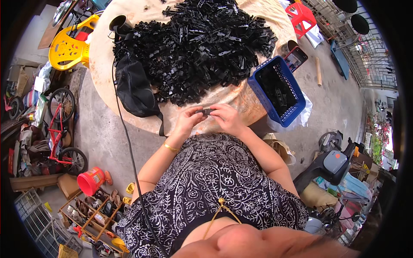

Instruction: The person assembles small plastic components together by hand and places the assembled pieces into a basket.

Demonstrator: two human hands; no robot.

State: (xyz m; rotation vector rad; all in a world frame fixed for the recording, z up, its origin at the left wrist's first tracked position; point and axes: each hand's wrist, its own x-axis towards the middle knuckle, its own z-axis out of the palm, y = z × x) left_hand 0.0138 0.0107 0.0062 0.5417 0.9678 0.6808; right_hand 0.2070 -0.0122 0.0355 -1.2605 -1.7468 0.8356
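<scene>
My left hand and my right hand meet at the near edge of a round, cloth-covered table. Between their fingertips they pinch a small black plastic piece, one hand at each end. Its exact kind is too small to make out. Just beyond my hands a large heap of black plastic pieces spreads over the table. To the right, a blue plastic basket holds more dark pieces. A black fabric bag lies left of my hands, its strap hanging over the table edge.
A dark cup stands at the far left of the table; a phone leans beyond the basket. Around the table are a yellow chair, a red stool, a small bike and a scooter. A cable hangs at my left.
</scene>
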